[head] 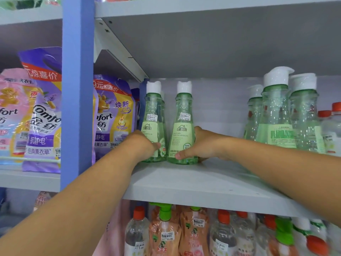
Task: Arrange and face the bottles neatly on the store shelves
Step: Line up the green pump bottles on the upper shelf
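Two green cone-shaped bottles with white caps stand side by side on the grey shelf point(193, 180), labels facing me. My left hand point(142, 143) grips the lower part of the left bottle point(153, 115). My right hand point(199, 145) wraps around the base of the right bottle point(183, 126), thumb across its front. Both bottles stand upright and nearly touch at the base. Another bottle is partly hidden behind the left one.
Taller green pump bottles point(276, 115) stand at the right of the same shelf, with red-capped bottles point(332, 117) beyond. Purple and pink softener pouches point(112, 117) fill the left, past a blue upright post point(77, 89). The lower shelf holds several red- and green-capped bottles point(164, 233).
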Available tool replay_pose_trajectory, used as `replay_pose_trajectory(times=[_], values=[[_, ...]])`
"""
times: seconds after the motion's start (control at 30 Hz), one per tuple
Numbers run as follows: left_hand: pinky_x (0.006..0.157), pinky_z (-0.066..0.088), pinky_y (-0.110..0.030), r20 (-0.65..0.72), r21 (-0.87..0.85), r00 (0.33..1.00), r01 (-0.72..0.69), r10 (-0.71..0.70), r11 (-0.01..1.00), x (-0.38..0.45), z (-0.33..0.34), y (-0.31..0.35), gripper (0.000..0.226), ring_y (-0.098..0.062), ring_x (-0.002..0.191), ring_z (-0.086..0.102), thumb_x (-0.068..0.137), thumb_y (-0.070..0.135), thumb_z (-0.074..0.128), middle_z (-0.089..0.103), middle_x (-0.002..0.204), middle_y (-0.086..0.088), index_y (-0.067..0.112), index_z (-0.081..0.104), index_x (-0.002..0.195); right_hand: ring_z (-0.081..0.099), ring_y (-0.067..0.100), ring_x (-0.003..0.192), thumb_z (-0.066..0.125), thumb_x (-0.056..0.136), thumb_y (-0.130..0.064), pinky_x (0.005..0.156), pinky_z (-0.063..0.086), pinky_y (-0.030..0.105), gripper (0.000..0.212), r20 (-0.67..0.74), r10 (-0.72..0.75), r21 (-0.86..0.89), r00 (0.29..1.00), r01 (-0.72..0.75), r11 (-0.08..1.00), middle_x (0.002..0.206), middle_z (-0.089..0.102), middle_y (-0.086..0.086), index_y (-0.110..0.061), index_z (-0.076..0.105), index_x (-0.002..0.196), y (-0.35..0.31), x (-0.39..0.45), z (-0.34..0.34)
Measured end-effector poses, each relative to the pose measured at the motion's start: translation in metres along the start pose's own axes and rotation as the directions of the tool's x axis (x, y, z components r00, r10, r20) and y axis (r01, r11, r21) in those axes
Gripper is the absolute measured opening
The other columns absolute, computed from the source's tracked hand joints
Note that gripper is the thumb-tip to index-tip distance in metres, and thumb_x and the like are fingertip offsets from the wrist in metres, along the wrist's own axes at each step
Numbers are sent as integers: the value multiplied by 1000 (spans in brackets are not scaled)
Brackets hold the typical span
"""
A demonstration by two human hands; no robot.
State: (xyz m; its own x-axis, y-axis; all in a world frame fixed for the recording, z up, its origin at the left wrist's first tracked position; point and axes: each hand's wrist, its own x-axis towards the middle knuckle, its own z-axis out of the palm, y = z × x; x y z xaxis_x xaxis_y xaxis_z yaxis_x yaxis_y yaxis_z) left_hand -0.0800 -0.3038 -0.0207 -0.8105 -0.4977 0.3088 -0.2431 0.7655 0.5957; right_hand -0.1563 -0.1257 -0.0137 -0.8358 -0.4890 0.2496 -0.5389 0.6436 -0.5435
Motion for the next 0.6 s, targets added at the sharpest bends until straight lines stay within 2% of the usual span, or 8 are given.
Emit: replay_pose_trajectory(times=[0.1, 0.2, 0.27, 0.3, 0.37, 0.43, 0.5, 0.6], values=[[99, 45, -38, -28, -63, 1000, 11, -12, 998, -5, -1, 2, 76, -34, 132, 50, 93, 46, 70, 49, 147, -15, 5, 36, 146, 63, 20, 114, 82, 81, -51, 96, 56, 35, 67, 38, -28, -198, 999, 35, 979, 131, 62, -4, -28, 46, 132, -15, -22, -4], [97, 44, -41, -354, -69, 924, -178, 143, 982, -10, -1, 6, 62, -35, 127, 51, 91, 42, 71, 50, 140, -15, 13, 47, 140, 62, 20, 111, 63, 94, -56, 90, 49, 28, 55, -176, -168, -421, 970, 80, 904, 128, 65, -4, -25, 53, 138, -23, -62, -32], [89, 48, -36, -510, -151, 805, -432, 304, 889, -22, -3, 24, 35, -25, 108, 61, 93, 33, 70, 63, 120, -7, 17, 60, 122, 62, 8, 91, 61, 94, -49, 81, 48, 26, 33, -458, -292, -360, 839, 125, 925, 102, 69, -10, -29, 64, 120, -14, -96, -64], [83, 50, -33, -509, -223, 788, -509, 346, 831, -28, -3, 38, 21, -19, 94, 63, 94, 30, 69, 67, 107, -3, 18, 64, 111, 59, 4, 81, 61, 94, -43, 75, 46, 21, 21, -589, -328, -326, 738, 153, 933, 89, 67, -10, -28, 66, 107, -7, -115, -83], [70, 52, -29, -366, -394, 844, -522, 392, 757, -42, 5, 72, 13, -12, 79, 64, 94, 32, 69, 70, 92, 0, 20, 66, 97, 59, 6, 70, 59, 92, -33, 66, 45, 21, 10, -753, -301, -264, 586, 151, 953, 75, 65, -7, -24, 64, 92, 11, -140, -120], [77, 58, -34, -142, -531, 882, -451, 450, 717, -52, 21, 106, 25, -17, 86, 72, 90, 44, 72, 74, 98, -2, 23, 67, 101, 65, 13, 64, 56, 93, -30, 62, 52, 27, 12, -760, -187, -199, 623, 51, 979, 75, 67, -4, -22, 64, 91, 31, -150, -148], [89, 60, -39, 30, -524, 856, -426, 515, 738, -60, 41, 134, 55, -16, 93, 74, 77, 66, 74, 73, 107, 5, 27, 62, 114, 71, 20, 61, 56, 94, -36, 65, 60, 37, 16, -706, -79, -227, 704, -119, 966, 75, 71, -3, -23, 65, 91, 51, -149, -163], [94, 57, -36, 141, -494, 818, -430, 558, 755, -72, 71, 164, 90, -12, 103, 69, 64, 82, 71, 67, 120, 11, 35, 48, 136, 69, 23, 66, 56, 95, -43, 72, 60, 40, 23, -719, -33, -253, 694, -217, 943, 76, 71, 2, -21, 64, 94, 72, -144, -176]])
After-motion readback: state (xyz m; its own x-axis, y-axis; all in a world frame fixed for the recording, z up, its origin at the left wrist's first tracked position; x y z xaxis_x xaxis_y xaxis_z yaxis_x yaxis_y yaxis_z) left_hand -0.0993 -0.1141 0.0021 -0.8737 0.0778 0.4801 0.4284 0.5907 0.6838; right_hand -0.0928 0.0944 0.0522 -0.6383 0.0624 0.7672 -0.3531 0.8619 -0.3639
